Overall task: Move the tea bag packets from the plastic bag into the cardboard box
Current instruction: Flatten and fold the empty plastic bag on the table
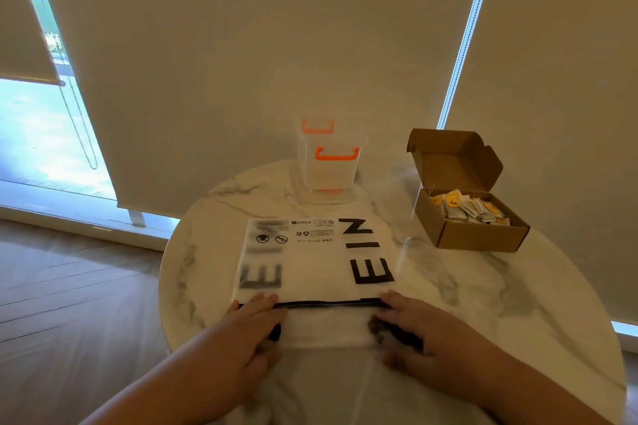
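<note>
Nearest, the left hand and right hand each pinch the zip edge of the limp, slippery plastic bag, fingers together on top and thumbs tucked under. The tea bag packets sit piled in the open cardboard box at far right. They are probably light and crushable, best pinched by an edge.

Frosted plastic bag, matt cardboard box, marble tabletop.

Frosted bag, black-lettered and black-zipped, lying flat on table, near end folded over; brown box well apart at right, lid raised, heaped with white-and-yellow packets.
</note>
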Available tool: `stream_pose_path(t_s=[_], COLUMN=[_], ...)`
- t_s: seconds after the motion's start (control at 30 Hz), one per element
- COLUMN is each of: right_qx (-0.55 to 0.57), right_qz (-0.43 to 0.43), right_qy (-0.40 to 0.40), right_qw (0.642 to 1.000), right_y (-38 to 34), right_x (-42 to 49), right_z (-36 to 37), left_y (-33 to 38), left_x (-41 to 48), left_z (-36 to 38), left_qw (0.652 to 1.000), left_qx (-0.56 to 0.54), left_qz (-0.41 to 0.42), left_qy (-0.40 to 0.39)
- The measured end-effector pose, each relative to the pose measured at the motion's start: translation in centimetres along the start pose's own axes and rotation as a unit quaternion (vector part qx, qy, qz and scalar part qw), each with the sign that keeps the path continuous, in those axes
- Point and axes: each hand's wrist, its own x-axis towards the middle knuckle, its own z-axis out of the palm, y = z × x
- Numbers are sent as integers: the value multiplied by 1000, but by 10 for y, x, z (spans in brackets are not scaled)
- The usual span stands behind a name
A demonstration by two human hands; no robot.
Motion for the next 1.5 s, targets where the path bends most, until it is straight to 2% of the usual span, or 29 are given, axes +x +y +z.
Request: stream_pose_path(t_s=[0.07, 0.2, 0.33, 0.5, 0.67, 0.83, 0.97, 1.13, 1.27, 1.3, 1.37, 1.43, 1.5], right_qx=[-16, -44, -50, -21, 8, 74, 111, 80, 47, 28, -20, -65, -128], right_qz=[-20, -42, -52, -23, 33, 70, 127, 177, 197, 184, 106, 1, -60], right_qy=[1, -1, 17, 54, 107, 132, 147, 164, 206, 232, 263, 188, 67], right_qw=[1000, 998, 997, 998, 994, 986, 975, 967, 957, 955, 959, 980, 988], right_y=[7, 16, 20, 9, 6, 9, 7, 2, 0, -3, -10, -20, -24], right_x=[-2, 1, 4, 9, 21, 31, 44, 58, 60, 58, 53, 51, 56], right_z=[-1, 0, -3, -10, -14, -16, -15, -6, -1, -3, -7, -9, -1], left_y=[-14, -31, -28, -23, -30, -37, -37, -39, -30, -27, -21, -12, -6], left_x=[-5, -7, -8, -5, -9, -3, 14, 28, 35, 35, 37, 38, 41], left_z=[-4, -1, -9, -22, -33, -30, -27, -16, -17, -17, -14, -9, 0], left_qw=[999, 998, 993, 985, 990, 978, 959, 953, 947, 944, 947, 968, 988], left_qx=[-3, 22, -6, -46, -123, -104, -144, -62, 36, 54, 54, 67, 110], left_qz=[10, 28, 26, -21, -42, -96, -170, -228, -236, -228, -165, -66, -21], left_qy=[40, 51, 117, 168, 50, 151, 174, 189, 214, 231, 269, 231, 105])
